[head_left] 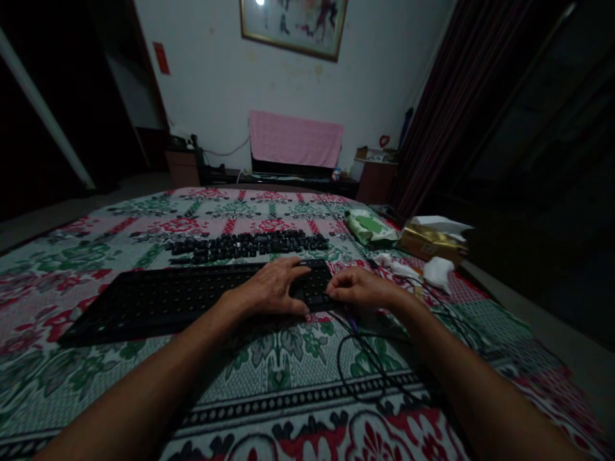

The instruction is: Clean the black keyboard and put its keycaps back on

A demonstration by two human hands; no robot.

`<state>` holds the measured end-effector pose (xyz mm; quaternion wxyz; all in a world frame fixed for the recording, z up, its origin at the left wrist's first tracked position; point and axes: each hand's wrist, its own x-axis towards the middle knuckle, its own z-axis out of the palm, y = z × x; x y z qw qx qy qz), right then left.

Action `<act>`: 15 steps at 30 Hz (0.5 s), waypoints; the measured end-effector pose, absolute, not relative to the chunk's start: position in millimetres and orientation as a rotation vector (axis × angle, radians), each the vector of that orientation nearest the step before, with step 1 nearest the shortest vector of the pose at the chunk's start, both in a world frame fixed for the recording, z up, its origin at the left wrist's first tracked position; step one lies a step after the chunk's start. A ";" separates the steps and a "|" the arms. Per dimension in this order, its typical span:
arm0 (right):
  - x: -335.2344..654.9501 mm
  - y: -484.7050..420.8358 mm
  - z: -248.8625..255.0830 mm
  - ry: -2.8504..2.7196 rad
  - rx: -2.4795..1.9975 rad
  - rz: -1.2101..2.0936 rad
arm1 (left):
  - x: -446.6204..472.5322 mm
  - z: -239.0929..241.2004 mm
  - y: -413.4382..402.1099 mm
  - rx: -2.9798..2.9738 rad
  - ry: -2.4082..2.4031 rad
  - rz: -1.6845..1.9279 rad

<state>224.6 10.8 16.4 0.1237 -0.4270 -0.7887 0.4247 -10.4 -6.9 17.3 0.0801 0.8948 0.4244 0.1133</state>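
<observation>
A black keyboard [177, 298] with most of its keycaps off lies across the patterned tablecloth, slanting a little. My left hand [276, 287] rests over its right part, fingers apart and thumb lying near the front edge. At the keyboard's right end, my right hand [355, 287] is closed in a pinch by the number-pad area; whatever sits between its fingertips is too small to make out. Behind the keyboard, many loose black keycaps [250, 244] lie in a long row. A purple-tipped tool [352, 320] shows partly below my right hand.
A black cable [365, 358] loops on the tablecloth [278, 358] at front right. Further right are a green wipes pack [369, 227], a gold tissue box [430, 242] and crumpled white tissue [438, 273]. A pink cloth [296, 137] hangs against the far wall.
</observation>
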 end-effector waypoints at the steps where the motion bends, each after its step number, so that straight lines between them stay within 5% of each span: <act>1: 223.8 11.7 14.2 -2.262 -1.264 1.210 | -15.9 18.6 -5.9 2.659 1.345 0.259; 7: 218.8 20.3 0.0 -2.058 -1.445 0.854 | -33.8 25.3 -6.4 2.492 1.535 -0.050; 15: 221.8 32.2 -5.9 -2.128 -1.497 0.764 | -30.2 26.2 -7.8 2.536 1.559 0.054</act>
